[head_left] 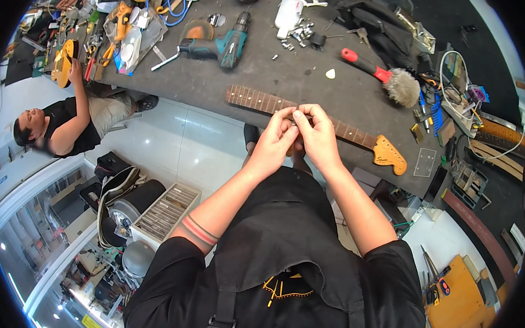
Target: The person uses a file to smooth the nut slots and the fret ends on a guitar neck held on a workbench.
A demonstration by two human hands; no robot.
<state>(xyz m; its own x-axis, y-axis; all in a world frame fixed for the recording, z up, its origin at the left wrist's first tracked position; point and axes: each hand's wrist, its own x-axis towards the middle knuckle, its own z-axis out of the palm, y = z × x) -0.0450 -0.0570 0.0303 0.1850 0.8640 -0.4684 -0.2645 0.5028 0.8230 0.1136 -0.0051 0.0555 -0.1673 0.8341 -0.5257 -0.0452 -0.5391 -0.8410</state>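
My left hand (278, 138) and my right hand (314, 134) meet at their fingertips just at the near edge of the workbench, both pinched around something small that the fingers mostly hide. Behind them a guitar neck (253, 99) with a dark fretboard and a pale wooden headstock (387, 156) lies crosswise on the dark bench mat (171, 85), partly covered by my fingers. A small clear rectangular plate (424, 162) lies right of the headstock.
A teal drill (232, 48), red-handled brush (400, 85), white bottle (288, 17) and cluttered tools (121, 20) lie on the bench. At left, a co-worker (68, 124) holds a yellow wooden piece (63, 64). A tray of metal strips (165, 209) stands below left.
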